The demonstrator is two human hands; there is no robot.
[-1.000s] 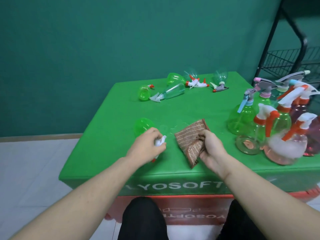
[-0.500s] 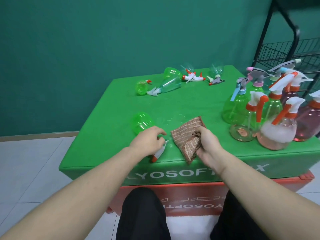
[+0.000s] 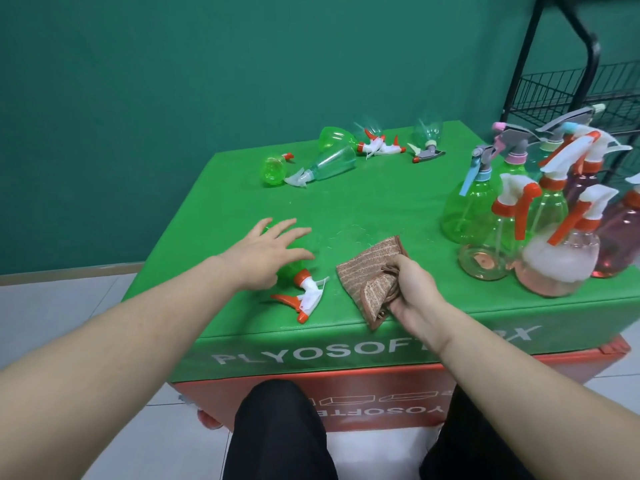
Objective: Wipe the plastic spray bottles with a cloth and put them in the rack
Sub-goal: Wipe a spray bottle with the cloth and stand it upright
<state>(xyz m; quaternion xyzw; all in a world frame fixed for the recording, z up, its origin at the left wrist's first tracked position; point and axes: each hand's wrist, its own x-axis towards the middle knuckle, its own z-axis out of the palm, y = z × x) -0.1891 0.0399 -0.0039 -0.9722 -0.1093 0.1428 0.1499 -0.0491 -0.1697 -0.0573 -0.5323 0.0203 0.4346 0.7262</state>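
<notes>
A green spray bottle (image 3: pixel 293 263) with a white and orange trigger head (image 3: pixel 304 296) lies on its side near the front of the green table (image 3: pixel 381 202). My left hand (image 3: pixel 268 252) hovers over its body with fingers spread, mostly covering it. My right hand (image 3: pixel 412 292) grips a folded brown striped cloth (image 3: pixel 369 271) resting on the table just right of the bottle. The black wire rack (image 3: pixel 571 88) stands at the far right behind the table.
Several upright spray bottles (image 3: pixel 540 216), green, clear and pink, crowd the table's right side. Several more bottles (image 3: pixel 332 161) lie on their sides at the back. My legs (image 3: pixel 280 431) are under the table's front edge.
My left hand let go of the trigger head, opened, and moved up over the green bottle's body. The head camera shifted. My right hand kept hold of the cloth.
</notes>
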